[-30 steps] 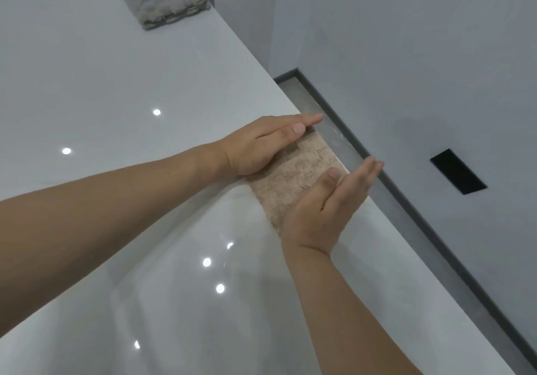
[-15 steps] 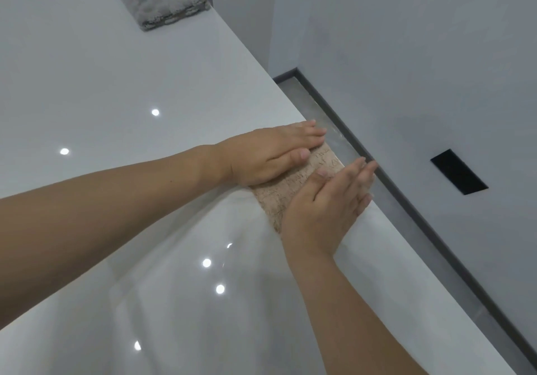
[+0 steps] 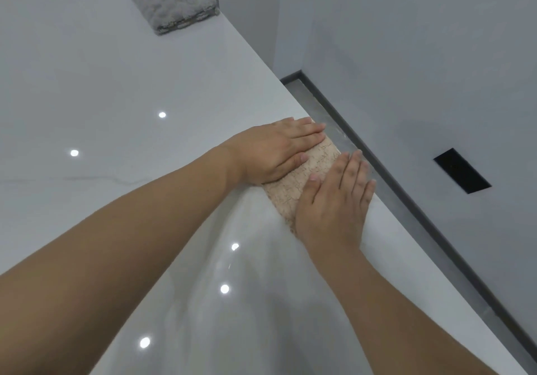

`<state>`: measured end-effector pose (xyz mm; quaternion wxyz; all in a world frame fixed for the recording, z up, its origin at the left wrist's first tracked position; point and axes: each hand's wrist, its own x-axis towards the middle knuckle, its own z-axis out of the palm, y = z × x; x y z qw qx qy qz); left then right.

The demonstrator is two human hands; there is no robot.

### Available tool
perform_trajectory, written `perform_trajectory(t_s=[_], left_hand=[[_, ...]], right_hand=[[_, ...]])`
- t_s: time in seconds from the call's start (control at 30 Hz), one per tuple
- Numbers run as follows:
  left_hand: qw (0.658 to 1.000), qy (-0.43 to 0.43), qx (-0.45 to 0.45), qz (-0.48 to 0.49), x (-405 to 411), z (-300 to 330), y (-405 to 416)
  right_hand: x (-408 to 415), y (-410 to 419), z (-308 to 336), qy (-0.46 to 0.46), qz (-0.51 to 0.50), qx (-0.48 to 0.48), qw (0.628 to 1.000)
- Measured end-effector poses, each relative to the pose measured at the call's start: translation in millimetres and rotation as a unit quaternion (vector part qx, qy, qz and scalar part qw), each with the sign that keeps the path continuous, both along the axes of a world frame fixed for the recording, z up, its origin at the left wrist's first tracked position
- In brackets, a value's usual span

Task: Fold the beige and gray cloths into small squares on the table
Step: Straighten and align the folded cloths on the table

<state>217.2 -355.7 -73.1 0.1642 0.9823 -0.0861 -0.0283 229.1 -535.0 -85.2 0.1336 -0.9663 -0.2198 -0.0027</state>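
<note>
Right hand now flat on beige cloth; glossy white table.

right hand now flat on beige cloth, left hand flattened

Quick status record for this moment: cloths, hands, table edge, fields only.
beige cloth: folded, flat on the table, close to its right edge
gray cloth: folded, far end of the table, untouched
left hand: flat, pressing on beige cloth
right hand: flat, pressing on beige cloth
table: glossy white
</note>
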Motion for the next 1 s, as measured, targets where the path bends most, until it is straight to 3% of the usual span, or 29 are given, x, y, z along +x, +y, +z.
perform_trajectory(t_s=[0.33, 0.57, 0.77, 1.0], left_hand=[[0.998, 0.015, 0.051, 0.045, -1.8, 8.3, -8.6], [0.947, -0.038, -0.013, 0.318, -52.8, 7.0, -21.1], [0.923, -0.039, 0.031, 0.381, -107.3, 6.9, -33.3], [0.905, -0.031, 0.023, 0.424, -153.2, 5.1, -27.4]], right_hand=[[0.3, -0.2, 4.6, 0.017, -0.002, 0.017, 1.000], [-0.4, -2.2, 4.1, 0.009, 0.032, 0.047, 0.998], [-18.2, -8.8, 11.2, -0.073, 0.196, 0.073, 0.975], [-67.9, 4.5, 14.0, -0.042, 0.296, 0.067, 0.952]])
